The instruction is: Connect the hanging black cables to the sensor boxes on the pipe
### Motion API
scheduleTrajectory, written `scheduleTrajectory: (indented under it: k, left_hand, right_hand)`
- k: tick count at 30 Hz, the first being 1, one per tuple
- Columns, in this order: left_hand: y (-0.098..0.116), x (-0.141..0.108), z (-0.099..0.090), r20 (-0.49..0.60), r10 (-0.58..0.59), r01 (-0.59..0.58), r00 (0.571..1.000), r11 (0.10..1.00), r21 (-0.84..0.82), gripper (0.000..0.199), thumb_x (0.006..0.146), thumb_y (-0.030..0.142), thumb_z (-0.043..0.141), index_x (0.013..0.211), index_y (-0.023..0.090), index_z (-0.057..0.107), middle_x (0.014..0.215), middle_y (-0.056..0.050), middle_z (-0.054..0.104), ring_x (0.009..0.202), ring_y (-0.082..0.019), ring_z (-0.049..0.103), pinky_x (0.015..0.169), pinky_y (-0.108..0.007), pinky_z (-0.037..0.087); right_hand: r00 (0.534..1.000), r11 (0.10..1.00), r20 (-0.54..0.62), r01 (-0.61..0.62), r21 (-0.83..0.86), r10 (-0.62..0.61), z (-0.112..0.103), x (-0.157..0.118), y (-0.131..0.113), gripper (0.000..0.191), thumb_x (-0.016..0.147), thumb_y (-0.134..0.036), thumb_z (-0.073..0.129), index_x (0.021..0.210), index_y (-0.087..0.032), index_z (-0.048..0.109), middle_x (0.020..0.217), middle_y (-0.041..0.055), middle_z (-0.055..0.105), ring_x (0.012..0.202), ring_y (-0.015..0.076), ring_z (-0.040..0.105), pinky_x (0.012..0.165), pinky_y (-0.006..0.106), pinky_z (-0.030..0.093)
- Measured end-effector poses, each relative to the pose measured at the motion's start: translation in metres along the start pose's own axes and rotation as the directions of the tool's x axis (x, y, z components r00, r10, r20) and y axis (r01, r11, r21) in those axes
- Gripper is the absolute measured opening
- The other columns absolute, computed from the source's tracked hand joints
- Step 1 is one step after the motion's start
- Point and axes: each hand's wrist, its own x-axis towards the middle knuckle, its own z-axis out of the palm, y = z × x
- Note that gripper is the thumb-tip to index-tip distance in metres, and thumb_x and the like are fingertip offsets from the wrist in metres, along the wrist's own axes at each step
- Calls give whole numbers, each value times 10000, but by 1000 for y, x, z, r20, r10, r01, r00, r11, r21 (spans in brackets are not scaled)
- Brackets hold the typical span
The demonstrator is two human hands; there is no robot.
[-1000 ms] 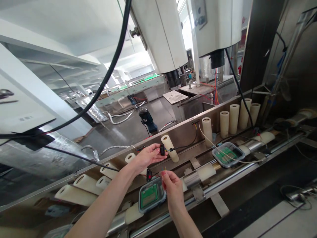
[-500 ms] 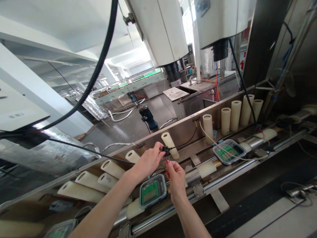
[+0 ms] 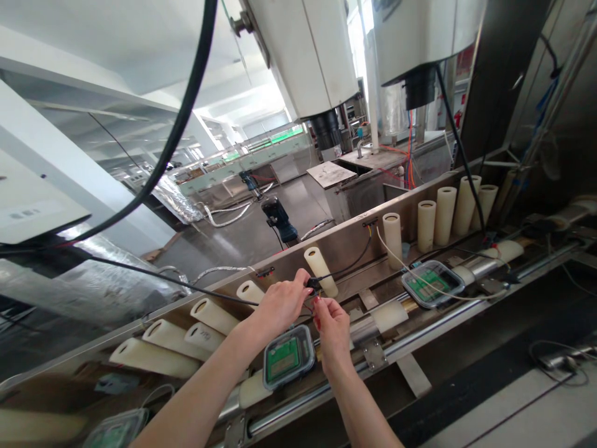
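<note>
My left hand (image 3: 285,300) is closed around a black cable connector (image 3: 313,284), from which a black cable (image 3: 347,266) runs right to the trough wall. Just below it, my right hand (image 3: 333,321) pinches the end of a thin wire (image 3: 319,294), its fingertips close to the connector. Whether wire and connector touch is too small to tell. Under my hands sits a clear lidded box (image 3: 289,357) with a green circuit board inside. A cream-coloured hollow tube (image 3: 321,271) leans on the wall right behind the connector.
More cream tubes (image 3: 200,339) stand along the metal trough wall (image 3: 345,231) on both sides. A second clear box (image 3: 433,284) lies right, a third (image 3: 116,428) lower left. A metal rail (image 3: 410,328) runs along the front. White machine housings (image 3: 303,56) and a thick black cable (image 3: 172,146) hang overhead.
My right fingertips have risen slightly toward the connector, narrowing the gap between my hands. My left hand keeps its hold, with the connector shifted slightly down. The boxes and tubes stay in place.
</note>
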Motion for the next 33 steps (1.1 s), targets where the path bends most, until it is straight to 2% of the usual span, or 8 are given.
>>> scheduleTrajectory:
  k: [8,14,19,24,29,33]
  left_hand:
    - [1,-1,1,-17,32,-31,999,998,48,155,948,262,323,1050,175,402,776,-78,690,777,-264,692,631,-314,463]
    - [1,-1,3,-3,41,-41,999,999,24,188,953,261,308,1092,172,398,892,-111,696,855,-266,688,683,-334,488]
    - [-2,-2,6,-35,91,-96,995,982,-163,195,917,238,386,1105,207,429,927,-83,694,879,-239,675,733,-322,495]
    - [-6,-1,6,-31,134,-135,991,911,-390,213,884,198,411,1090,227,452,877,-33,683,815,-198,661,718,-285,482]
    - [-9,2,9,-44,124,-129,991,864,-487,206,882,169,397,1072,232,444,921,-30,689,852,-177,655,749,-280,460]
    - [-11,1,10,-37,111,-115,993,863,-492,192,885,182,400,1066,235,439,915,-31,701,834,-180,654,744,-290,454]
  right_hand:
    - [1000,1000,-3,12,-3,-12,0,1,0,343,714,-472,637,629,-168,506,526,-70,402,514,61,292,493,233,199]
    - [1000,1000,-6,1,-7,-1,1,0,-1,351,701,-480,642,629,-166,504,524,-73,397,518,62,286,499,236,191]
    - [1000,1000,-5,-19,-1,19,0,-3,-3,352,678,-473,665,615,-162,513,533,-66,419,523,62,283,501,238,185]
    - [1000,999,18,-9,-37,10,-5,-5,-3,351,694,-486,656,640,-150,570,550,-55,427,528,65,283,500,235,186]
    - [999,989,36,27,-144,-22,-10,-4,-2,355,715,-502,614,684,-149,628,530,-47,440,512,78,305,489,236,219]
    - [994,962,61,105,-251,-92,-13,-1,-3,325,714,-481,607,656,-164,646,530,-36,473,507,94,351,485,241,267]
